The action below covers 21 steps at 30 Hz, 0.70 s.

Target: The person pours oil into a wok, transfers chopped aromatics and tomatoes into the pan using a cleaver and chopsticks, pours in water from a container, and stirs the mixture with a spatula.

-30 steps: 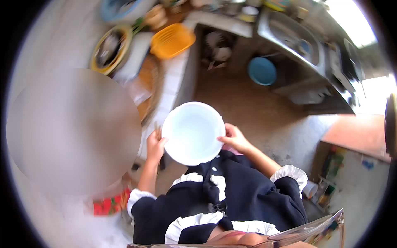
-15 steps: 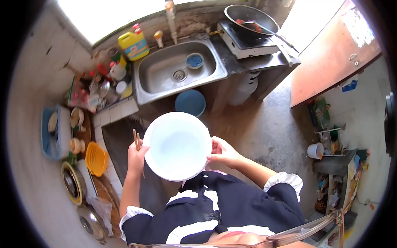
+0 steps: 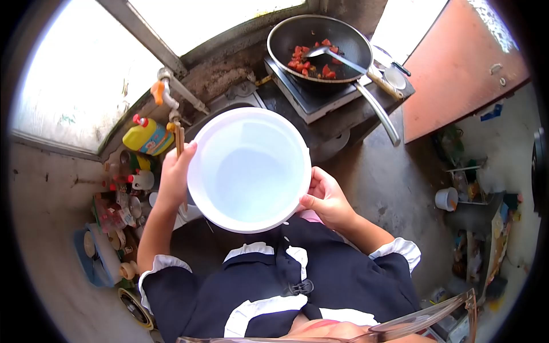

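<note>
Both hands hold a white plastic basin (image 3: 251,171) in front of my chest, its open top facing me. My left hand (image 3: 176,168) is closed on the left rim and also clasps a pair of wooden chopsticks (image 3: 180,140), which stick up past the fingers. My right hand (image 3: 327,197) grips the right rim, thumb on the near side. Whether clear liquid lies in the basin, I cannot tell. Beyond it, a wok (image 3: 320,37) with red chopped pieces (image 3: 327,71) sits on the stove (image 3: 303,103). A spatula (image 3: 343,59) with a wooden-ended handle rests in the wok.
The basin hides most of the sink (image 3: 229,103). A yellow bottle (image 3: 148,137) and a tap (image 3: 163,94) stand left of it. The wok's long handle (image 3: 380,114) juts toward the room. An orange-brown door (image 3: 457,74) stands at right. Kitchenware crowds the left counter.
The basin, held in both hands, has come up and nearer the stove, now covering much of the sink. My view has shifted closer to the wok.
</note>
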{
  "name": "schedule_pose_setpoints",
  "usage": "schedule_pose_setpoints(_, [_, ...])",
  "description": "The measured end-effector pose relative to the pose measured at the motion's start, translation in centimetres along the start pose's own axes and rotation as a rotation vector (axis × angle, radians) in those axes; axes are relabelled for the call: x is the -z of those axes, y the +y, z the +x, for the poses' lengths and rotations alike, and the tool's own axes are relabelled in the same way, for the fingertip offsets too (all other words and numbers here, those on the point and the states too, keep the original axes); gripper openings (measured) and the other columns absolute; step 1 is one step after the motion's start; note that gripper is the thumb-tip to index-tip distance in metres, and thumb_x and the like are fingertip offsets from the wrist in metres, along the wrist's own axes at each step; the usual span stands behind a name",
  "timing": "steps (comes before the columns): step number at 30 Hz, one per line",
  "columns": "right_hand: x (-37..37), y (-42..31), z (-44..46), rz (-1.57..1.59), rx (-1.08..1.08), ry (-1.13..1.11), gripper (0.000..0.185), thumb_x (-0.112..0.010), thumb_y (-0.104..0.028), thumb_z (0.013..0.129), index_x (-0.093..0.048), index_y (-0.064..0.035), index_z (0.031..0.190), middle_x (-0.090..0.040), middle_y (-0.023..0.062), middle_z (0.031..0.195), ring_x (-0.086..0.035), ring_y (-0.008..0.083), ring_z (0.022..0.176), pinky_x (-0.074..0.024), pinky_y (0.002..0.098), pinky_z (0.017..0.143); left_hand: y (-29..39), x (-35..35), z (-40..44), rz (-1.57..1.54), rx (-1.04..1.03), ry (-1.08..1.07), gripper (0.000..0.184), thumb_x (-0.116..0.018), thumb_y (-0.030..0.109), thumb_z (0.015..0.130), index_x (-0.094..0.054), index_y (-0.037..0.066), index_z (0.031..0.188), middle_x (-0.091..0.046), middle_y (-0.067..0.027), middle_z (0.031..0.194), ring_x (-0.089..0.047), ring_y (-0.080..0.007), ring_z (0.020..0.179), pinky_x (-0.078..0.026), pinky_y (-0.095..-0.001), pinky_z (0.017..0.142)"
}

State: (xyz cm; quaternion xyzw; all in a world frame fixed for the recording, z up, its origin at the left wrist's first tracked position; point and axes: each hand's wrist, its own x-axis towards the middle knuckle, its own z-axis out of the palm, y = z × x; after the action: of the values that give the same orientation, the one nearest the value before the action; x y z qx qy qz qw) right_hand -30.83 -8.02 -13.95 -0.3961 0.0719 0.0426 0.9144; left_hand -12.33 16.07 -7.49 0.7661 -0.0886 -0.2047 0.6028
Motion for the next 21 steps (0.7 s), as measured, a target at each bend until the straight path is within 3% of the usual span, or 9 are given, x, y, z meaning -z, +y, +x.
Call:
schedule_pose_setpoints(10, [4.1, -9.5, 11.1, 0.061, 0.008, -0.022, 0.041, -0.070, -0.016, 0.084, -0.044, 0.0032, 0.109, -0.056, 0.0080, 0.097, -0.059, 0.0120, 0.086, -0.0549, 0.0269, 0.076, 9.1, -3.6, 11.7, 0.116, 0.054, 0.065, 0.035, -0.051, 0.033, 0.092, -0.061, -0.001, 0.090, -0.060, -0.0026, 0.075, -0.055, -0.0066, 0.064, -0.042, -0.0203, 0.057])
schedule_pose_setpoints(13, [4.9, -10.5, 13.1, 0.083, 0.042, -0.003, 0.039, -0.071, -0.016, 0.083, -0.046, 0.0030, 0.107, -0.056, 0.0069, 0.095, -0.059, 0.0111, 0.084, -0.0555, 0.0261, 0.075, 10.4, -4.8, 14.1, 0.146, 0.081, 0.194, 0.036, -0.053, 0.033, 0.091, -0.061, -0.002, 0.091, -0.061, -0.0035, 0.076, -0.057, -0.0078, 0.066, -0.042, -0.0205, 0.058])
schedule_pose_setpoints(14, [5.3, -10.7, 13.4, 0.096, 0.045, 0.007, 0.039, -0.071, -0.016, 0.083, -0.046, 0.0029, 0.106, -0.056, 0.0066, 0.094, -0.059, 0.0106, 0.084, -0.0556, 0.0259, 0.074, 10.3, -4.3, 14.9, 0.129, 0.087, 0.096, 0.037, -0.054, 0.034, 0.090, -0.062, -0.003, 0.092, -0.062, -0.0042, 0.076, -0.058, -0.0083, 0.067, -0.043, -0.0205, 0.059])
schedule_pose_setpoints(21, [6.6, -12.0, 15.8, 0.184, 0.053, 0.078, 0.034, -0.071, -0.016, 0.084, -0.048, 0.0018, 0.102, -0.054, 0.0036, 0.089, -0.057, 0.0077, 0.080, -0.0562, 0.0252, 0.072, 12.8, -6.4, 18.5, 0.321, 0.170, 0.120, 0.042, -0.054, 0.038, 0.089, -0.063, -0.003, 0.093, -0.063, -0.0060, 0.077, -0.058, -0.0100, 0.066, -0.044, -0.0225, 0.060])
